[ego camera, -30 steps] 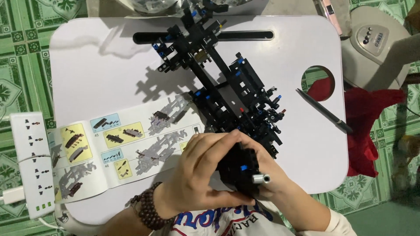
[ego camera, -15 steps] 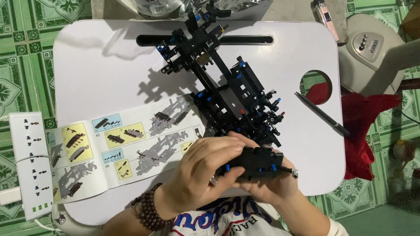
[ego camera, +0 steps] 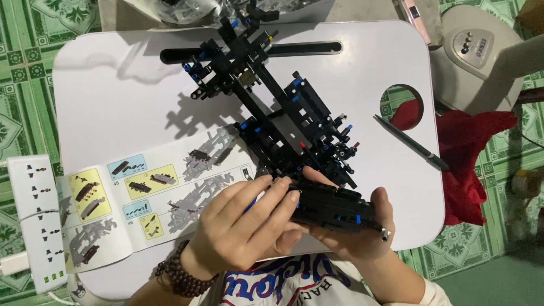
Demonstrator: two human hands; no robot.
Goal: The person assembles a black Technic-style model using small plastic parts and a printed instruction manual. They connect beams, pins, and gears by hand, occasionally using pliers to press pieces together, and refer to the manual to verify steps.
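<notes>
I've got the black brick block (ego camera: 334, 207) cradled in my right hand (ego camera: 362, 232), left hand (ego camera: 243, 226) fingers pressing its end, so I'd squeeze evenly beside the big frame (ego camera: 272, 113).

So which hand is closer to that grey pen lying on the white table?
The right hand. It sits below and left of the grey pen, cradling a black brick sub-assembly. The left hand is farther left, beside the open instruction booklet.

On your white lap table (ego camera: 113, 113) lie an open illustrated instruction booklet (ego camera: 141, 198) and a dark pen (ego camera: 409, 142). Beside it you have a white power strip (ego camera: 37, 221), red cloth (ego camera: 470, 164) and a grey fan base (ego camera: 476, 56).
</notes>
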